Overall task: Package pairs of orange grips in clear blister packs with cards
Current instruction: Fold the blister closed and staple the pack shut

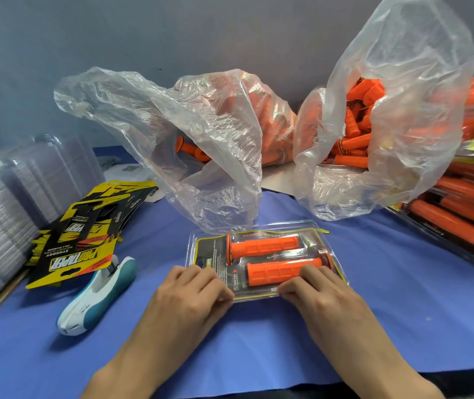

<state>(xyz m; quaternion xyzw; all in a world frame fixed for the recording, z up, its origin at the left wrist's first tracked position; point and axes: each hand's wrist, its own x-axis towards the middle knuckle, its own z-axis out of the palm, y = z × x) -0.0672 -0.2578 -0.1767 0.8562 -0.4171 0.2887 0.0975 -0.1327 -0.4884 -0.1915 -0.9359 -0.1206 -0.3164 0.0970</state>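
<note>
A clear blister pack (261,234) lies flat on the blue cloth in front of me, with a dark printed card inside. Two orange grips sit in it, the far grip (264,246) and the near grip (276,271), side by side. My left hand (194,292) rests on the pack's near left edge, its curled fingers pressing down on the rim. At the near right edge my right hand (313,289) presses in the same way, fingertips beside the near grip.
Two open plastic bags hold loose orange grips, one at back centre (218,133) and one at back right (379,133). Finished packs (466,214) pile at the right. Yellow-black cards (86,234), a white-teal stapler (100,295) and stacked empty blisters (14,197) lie at the left.
</note>
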